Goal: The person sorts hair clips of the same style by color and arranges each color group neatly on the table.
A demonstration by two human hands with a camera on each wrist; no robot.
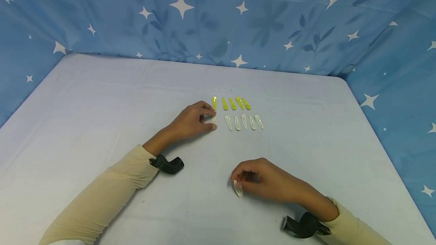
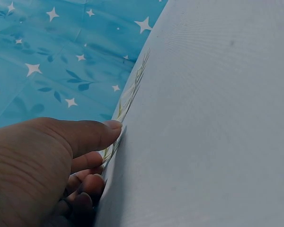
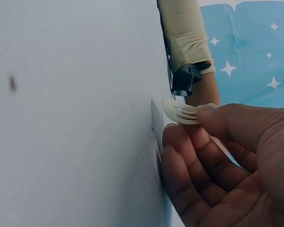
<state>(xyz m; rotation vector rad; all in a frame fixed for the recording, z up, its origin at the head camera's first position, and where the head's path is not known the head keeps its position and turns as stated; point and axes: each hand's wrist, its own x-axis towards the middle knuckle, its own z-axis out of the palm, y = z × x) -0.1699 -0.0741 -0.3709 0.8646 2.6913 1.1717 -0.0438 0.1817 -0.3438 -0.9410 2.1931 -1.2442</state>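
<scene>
My left hand [image 1: 192, 122] pinches a white snap hair clip [image 1: 214, 119] end to end between thumb and fingers, at the left end of a row of white hair clips [image 1: 244, 121] on the table. In the left wrist view the thumb [image 2: 97, 135] partly covers that clip. Nearer the front edge, my right hand [image 1: 269, 180] holds another white hair clip [image 3: 182, 112] between thumb and fingertips, its rounded end sticking out, low over the table. Just behind the white row lies a row of several yellow hair clips [image 1: 232, 103].
A white cloth covers the table [image 1: 102, 97]. Blue curtains [image 1: 211, 25] with white stars hang along its back and sides. Each wrist carries a black camera mount [image 1: 168, 165], below beige sleeves [image 1: 112, 184].
</scene>
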